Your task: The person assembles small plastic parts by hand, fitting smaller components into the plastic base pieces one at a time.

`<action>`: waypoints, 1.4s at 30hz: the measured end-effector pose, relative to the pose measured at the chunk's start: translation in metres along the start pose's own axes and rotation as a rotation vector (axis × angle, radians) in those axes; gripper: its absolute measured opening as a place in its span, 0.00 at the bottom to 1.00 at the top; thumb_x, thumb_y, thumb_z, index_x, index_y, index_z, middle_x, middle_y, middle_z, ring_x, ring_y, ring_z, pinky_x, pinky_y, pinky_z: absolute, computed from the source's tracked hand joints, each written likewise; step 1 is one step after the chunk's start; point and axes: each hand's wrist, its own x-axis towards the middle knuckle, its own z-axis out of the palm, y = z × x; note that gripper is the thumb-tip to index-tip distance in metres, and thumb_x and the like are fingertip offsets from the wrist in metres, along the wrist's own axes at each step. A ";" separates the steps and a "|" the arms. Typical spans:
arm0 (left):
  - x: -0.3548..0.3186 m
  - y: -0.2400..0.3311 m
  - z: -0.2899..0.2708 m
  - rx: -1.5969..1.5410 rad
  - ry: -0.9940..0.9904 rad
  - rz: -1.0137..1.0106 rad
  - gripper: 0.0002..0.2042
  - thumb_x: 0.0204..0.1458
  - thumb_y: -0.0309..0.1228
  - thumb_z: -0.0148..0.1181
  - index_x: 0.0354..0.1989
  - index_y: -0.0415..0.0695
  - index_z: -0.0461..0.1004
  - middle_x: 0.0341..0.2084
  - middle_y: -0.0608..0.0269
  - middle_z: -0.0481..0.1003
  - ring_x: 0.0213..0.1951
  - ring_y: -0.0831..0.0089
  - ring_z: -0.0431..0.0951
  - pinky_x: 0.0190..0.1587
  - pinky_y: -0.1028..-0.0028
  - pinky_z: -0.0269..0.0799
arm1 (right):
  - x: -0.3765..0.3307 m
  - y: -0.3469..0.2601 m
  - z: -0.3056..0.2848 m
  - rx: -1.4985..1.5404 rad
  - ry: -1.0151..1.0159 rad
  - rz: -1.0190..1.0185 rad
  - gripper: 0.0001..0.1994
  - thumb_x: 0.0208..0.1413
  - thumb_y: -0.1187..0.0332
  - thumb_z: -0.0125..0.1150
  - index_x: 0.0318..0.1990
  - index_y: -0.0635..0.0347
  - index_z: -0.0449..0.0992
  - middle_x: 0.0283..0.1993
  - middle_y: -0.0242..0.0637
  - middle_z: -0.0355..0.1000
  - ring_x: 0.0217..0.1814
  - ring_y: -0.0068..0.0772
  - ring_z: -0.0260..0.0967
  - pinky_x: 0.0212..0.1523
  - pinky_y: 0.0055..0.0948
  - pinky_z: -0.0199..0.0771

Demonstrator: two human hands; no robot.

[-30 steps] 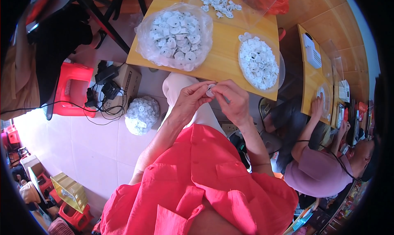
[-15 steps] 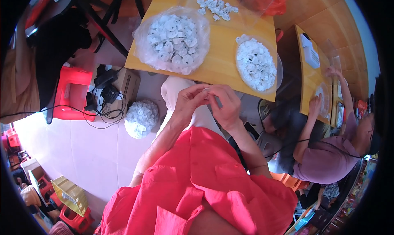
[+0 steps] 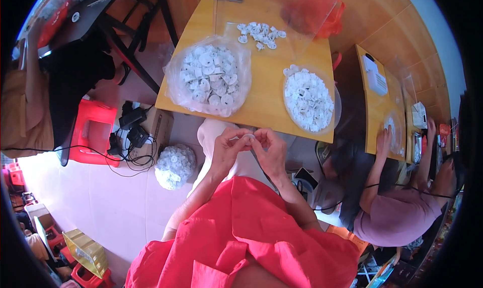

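- The yellow worktop [image 3: 266, 94] fills the upper middle of the frame, its near edge just above my hands.
- My red garment [image 3: 241, 232] takes up the lower middle of the frame, with both forearms rising out of it toward the centre.
- At the right of the frame another person in a pink top [image 3: 397, 217] sits at a second yellow worktop [image 3: 375, 112], one of their hands flat on it.
- A clear bag of white round parts [image 3: 209, 76] lies open on my worktop, upper centre-left.
- A second clear bag of smaller white parts [image 3: 308, 99] lies to the right of it on the same worktop, near the right edge.
- A tied bag of white parts [image 3: 174, 166] sits on the pale floor, left of my left arm.
- A red stool [image 3: 94, 132] stands at the left of the frame, with black cables and adapters just beside it.
- A loose scatter of white parts [image 3: 259, 32] lies at the far, upper side of my worktop.
- My left hand [image 3: 229, 147] and right hand [image 3: 271, 149] meet at the centre of the frame, just below the worktop's edge.
- Both grips are pinched nearly closed, fingertips together on one small white round part [image 3: 249, 137] held between the hands.
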 end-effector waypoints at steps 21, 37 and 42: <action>0.009 -0.011 0.004 0.153 0.075 0.157 0.05 0.52 0.20 0.54 0.36 0.34 0.75 0.31 0.64 0.65 0.31 0.74 0.76 0.32 0.80 0.76 | 0.000 0.013 0.014 -0.242 0.140 -0.403 0.03 0.48 0.80 0.54 0.30 0.63 0.67 0.27 0.44 0.64 0.27 0.47 0.64 0.27 0.37 0.64; 0.065 0.095 -0.014 0.903 0.397 0.913 0.15 0.46 0.18 0.56 0.45 0.40 0.72 0.37 0.51 0.72 0.42 0.56 0.73 0.44 0.70 0.67 | 0.130 0.069 -0.101 -0.781 0.263 -0.289 0.13 0.42 0.79 0.58 0.38 0.59 0.75 0.34 0.41 0.67 0.40 0.45 0.65 0.40 0.40 0.68; 0.028 0.048 -0.002 0.681 0.255 0.614 0.11 0.48 0.17 0.53 0.40 0.38 0.74 0.32 0.58 0.73 0.31 0.73 0.74 0.35 0.78 0.68 | 0.133 0.082 -0.103 -0.862 0.208 -0.274 0.14 0.41 0.80 0.58 0.38 0.58 0.76 0.34 0.40 0.68 0.38 0.45 0.66 0.40 0.38 0.69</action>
